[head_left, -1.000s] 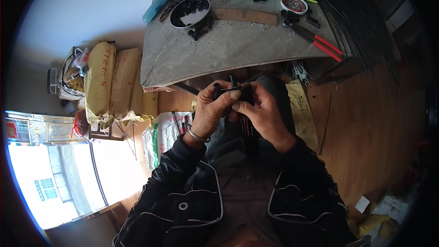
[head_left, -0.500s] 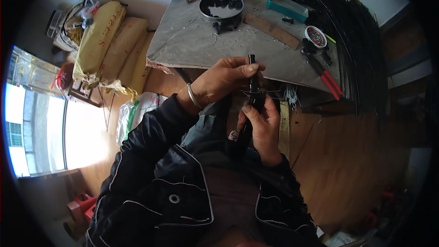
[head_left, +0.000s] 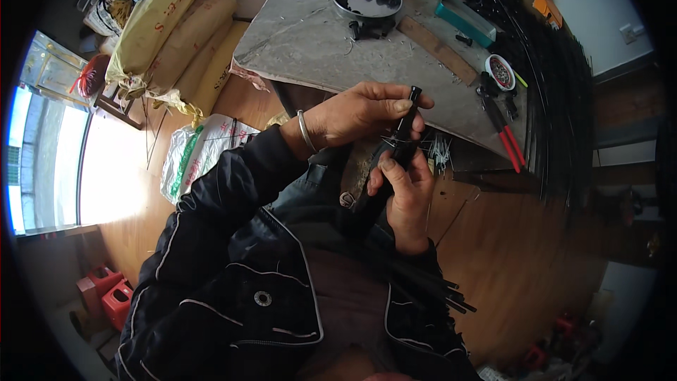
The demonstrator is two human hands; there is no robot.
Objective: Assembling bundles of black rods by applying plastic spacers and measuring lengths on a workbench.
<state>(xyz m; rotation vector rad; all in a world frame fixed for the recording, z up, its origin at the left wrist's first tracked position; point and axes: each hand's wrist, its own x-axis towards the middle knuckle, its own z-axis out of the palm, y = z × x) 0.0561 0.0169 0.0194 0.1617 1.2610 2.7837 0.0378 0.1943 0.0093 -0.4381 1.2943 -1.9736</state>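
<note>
My left hand [head_left: 368, 114] pinches the top of a slim black tube [head_left: 405, 127] between thumb and fingers. Lower down, my right hand [head_left: 409, 201] is closed round the same black piece, its thumb pressed on the front. The tube leans with its top to the right, in front of the table's near edge. Thin wire-like strands stick out sideways between the two hands; what they belong to is too small to tell. A bundle of thin black rods [head_left: 434, 286] lies across my lap, its ends by my right forearm.
On the grey table [head_left: 296, 46] stand a round bowl [head_left: 367, 17] of black parts, a teal tray [head_left: 469, 22] and a white dish [head_left: 509, 85]. Red-handled pliers [head_left: 511, 147] lie near its right edge. Long black rods [head_left: 553, 113] hang at the right; stuffed sacks [head_left: 166, 14] lie left.
The whole view has shifted, and the black tube has gone from upright to tilted rightward. The ends of the black rods on my lap have come into sight. Both hands keep their hold.
</note>
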